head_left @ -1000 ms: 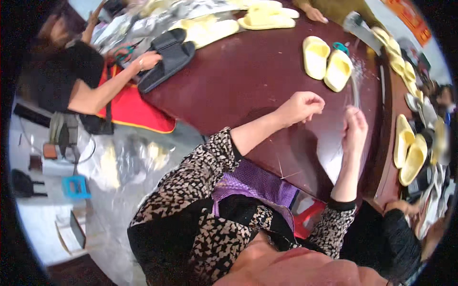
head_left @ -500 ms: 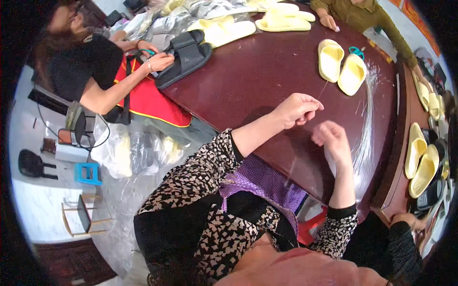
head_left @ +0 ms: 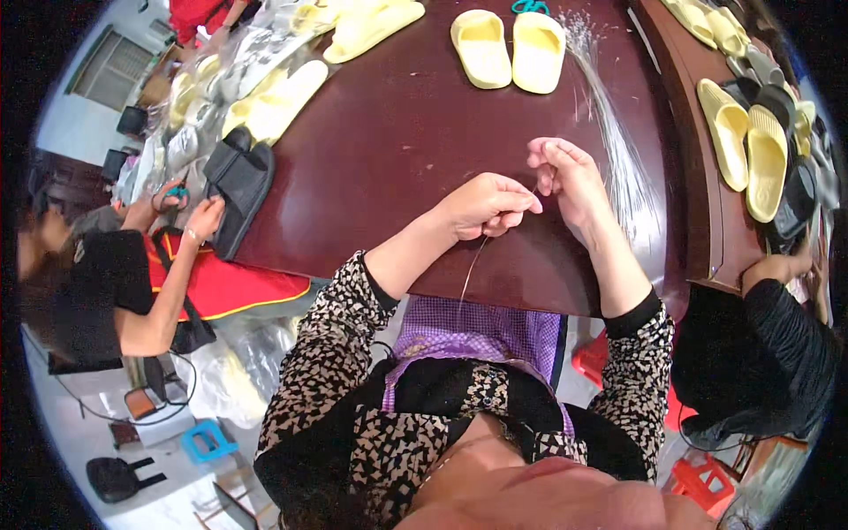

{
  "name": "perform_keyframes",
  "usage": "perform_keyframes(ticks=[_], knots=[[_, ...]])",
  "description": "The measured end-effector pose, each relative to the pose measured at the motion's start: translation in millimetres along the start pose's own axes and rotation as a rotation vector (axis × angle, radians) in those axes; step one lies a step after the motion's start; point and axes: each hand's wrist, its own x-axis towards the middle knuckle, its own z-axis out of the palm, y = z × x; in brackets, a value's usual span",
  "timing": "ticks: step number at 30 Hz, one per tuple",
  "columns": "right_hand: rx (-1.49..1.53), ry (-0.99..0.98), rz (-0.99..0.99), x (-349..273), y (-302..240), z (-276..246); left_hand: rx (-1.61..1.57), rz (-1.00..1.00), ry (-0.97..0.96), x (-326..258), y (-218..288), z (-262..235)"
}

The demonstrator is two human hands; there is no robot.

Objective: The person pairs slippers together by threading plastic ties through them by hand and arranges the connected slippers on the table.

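Note:
Over the dark red table [head_left: 389,132], my left hand [head_left: 492,206] is closed in a pinch on a thin pale strand [head_left: 474,265], one end of which hangs toward the table's near edge. Just right of it and slightly farther off, my right hand [head_left: 570,181] has curled fingers; a short bit of strand appears to run up to its fingertips. Beside the right hand lies a loose bundle of long whitish strands [head_left: 623,150]. Beyond both hands stand a left yellow slipper [head_left: 481,53] and a right yellow slipper [head_left: 539,57], with teal-handled scissors [head_left: 530,7] behind them.
At the left, a person holds a black slipper [head_left: 240,194] and teal-handled scissors [head_left: 170,196]. Yellow slippers [head_left: 283,97] and plastic wrapping line the far left edge. A raised wooden ledge [head_left: 707,177] on the right bears more slippers [head_left: 766,163]; another person's arm rests near it.
The view has shifted, so the table sits differently. My right hand has come up beside the left. The strand, earlier stretching away from my left hand, now hangs toward me.

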Motion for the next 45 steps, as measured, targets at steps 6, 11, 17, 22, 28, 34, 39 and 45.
perform_keyframes(ticks=[6, 11, 17, 22, 28, 34, 39, 45], knots=[[0.168, 0.095, 0.042, -8.9, -14.5, 12.3, -0.205, 0.003, -0.051, 0.1, -2.5, 2.7], [0.267, -0.001, 0.067, -9.9, -14.4, 1.9, -0.036, 0.033, 0.007, 0.2, 2.4, 2.4], [0.257, 0.045, 0.044, -0.5, -17.3, -0.7, 0.831, 0.746, 0.310, -29.8, 36.6, 38.6], [0.230, 0.031, 0.041, 8.8, -12.4, -5.2, 0.329, 1.082, -0.475, -72.9, 78.6, 106.9], [0.217, 0.036, 0.029, 12.5, -16.2, -17.8, -0.034, 0.804, -0.451, -96.4, 105.7, 150.6], [0.195, -0.024, 0.017, 18.9, -18.2, -17.9, -0.144, 0.693, -0.455, -108.0, 120.0, 155.3], [0.148, 0.052, 0.039, 17.2, -15.8, -28.9, -0.251, 0.605, -0.464, -103.4, 125.2, 142.3], [0.126, 0.045, 0.030, 17.3, -18.1, -25.8, -0.224, 0.600, -0.419, -104.3, 130.1, 147.5]])
